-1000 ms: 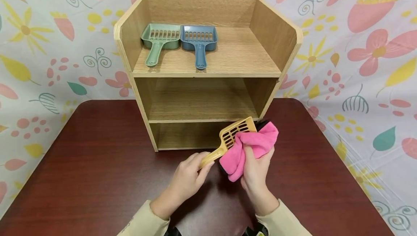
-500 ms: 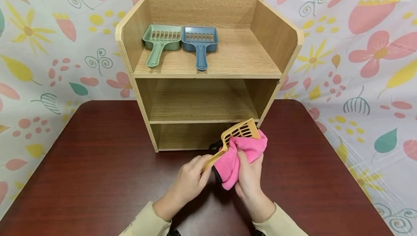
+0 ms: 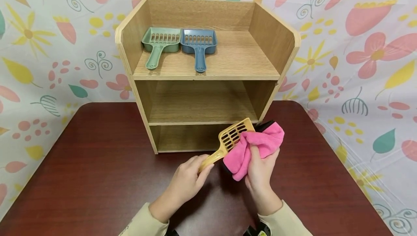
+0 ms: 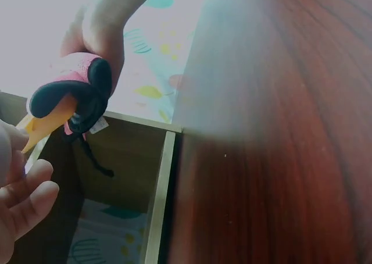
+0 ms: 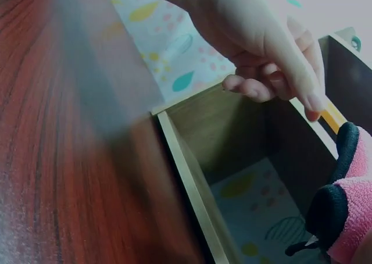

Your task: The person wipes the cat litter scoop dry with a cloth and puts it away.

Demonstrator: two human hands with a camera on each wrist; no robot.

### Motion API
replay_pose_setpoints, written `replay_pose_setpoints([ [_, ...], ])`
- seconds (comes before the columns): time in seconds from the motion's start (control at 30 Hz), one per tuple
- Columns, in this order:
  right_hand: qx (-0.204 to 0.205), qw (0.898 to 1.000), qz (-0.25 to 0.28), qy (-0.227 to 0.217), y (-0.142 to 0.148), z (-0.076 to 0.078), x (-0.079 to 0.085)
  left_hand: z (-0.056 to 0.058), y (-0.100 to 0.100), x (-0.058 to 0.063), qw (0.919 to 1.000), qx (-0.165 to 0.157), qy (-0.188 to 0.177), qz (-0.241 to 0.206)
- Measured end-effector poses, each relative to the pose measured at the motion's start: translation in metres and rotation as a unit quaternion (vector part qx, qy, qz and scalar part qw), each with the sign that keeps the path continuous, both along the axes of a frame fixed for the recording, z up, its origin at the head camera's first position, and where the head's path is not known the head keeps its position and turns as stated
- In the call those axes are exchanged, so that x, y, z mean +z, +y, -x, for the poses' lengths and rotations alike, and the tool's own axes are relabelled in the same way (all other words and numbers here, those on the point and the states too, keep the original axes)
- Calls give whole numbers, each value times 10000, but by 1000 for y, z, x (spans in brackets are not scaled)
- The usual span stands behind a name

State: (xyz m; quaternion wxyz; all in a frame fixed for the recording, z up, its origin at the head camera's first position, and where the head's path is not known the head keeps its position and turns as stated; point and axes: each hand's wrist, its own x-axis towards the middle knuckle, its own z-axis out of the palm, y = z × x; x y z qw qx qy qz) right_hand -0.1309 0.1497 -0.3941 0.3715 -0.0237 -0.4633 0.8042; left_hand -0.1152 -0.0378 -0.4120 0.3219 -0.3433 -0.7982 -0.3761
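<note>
A yellow slotted litter scoop (image 3: pixel 232 135) is held by its handle in my left hand (image 3: pixel 186 181), between thumb and fingers. My right hand (image 3: pixel 262 172) grips a pink cloth (image 3: pixel 242 156) with a black underside and presses it over the right part of the scoop's head. In the left wrist view the dark-edged cloth (image 4: pixel 75 95) wraps round the yellow scoop (image 4: pixel 53 120), and a black loop hangs from it. The right wrist view shows my left hand (image 5: pixel 273 54) pinching the handle, with the pink cloth (image 5: pixel 351 211) at the lower right.
Behind the hands stands a wooden shelf unit (image 3: pixel 206 78) on a dark red-brown table (image 3: pixel 81 178). On its top shelf a green scoop (image 3: pixel 160 44) and a blue scoop (image 3: pixel 199 46) lie side by side at the left. A flower-patterned sheet (image 3: pixel 352 84) hangs behind.
The right hand with the cloth slid left and down along the scoop, then back right and up. The scoop tilted and turned back; the left hand kept its grip on the handle.
</note>
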Motion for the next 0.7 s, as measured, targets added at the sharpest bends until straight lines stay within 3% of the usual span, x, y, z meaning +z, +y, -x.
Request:
replay_pose_setpoints([
  [0.1,197,9996,-36,208,-3,0,1,-1,0,-1,10000,31,12,-38],
  [0.33,790,9966,-242,-49,-17,-9,-1,-2,3,-3,9999,122,109,-26],
  [0.47,514,9984,-226,-106,-12,-11,2,0,2,-1,9996,199,175,-37],
  [0.6,51,9979,22,-651,-4,-17,6,2,-6,5,9997,225,25,35],
  [0.67,-27,9963,-306,-804,4,-20,9,3,-11,9,9998,163,-55,115],
  [0.7,-97,9928,-765,-913,8,-21,11,4,-14,11,9997,128,-84,172],
])
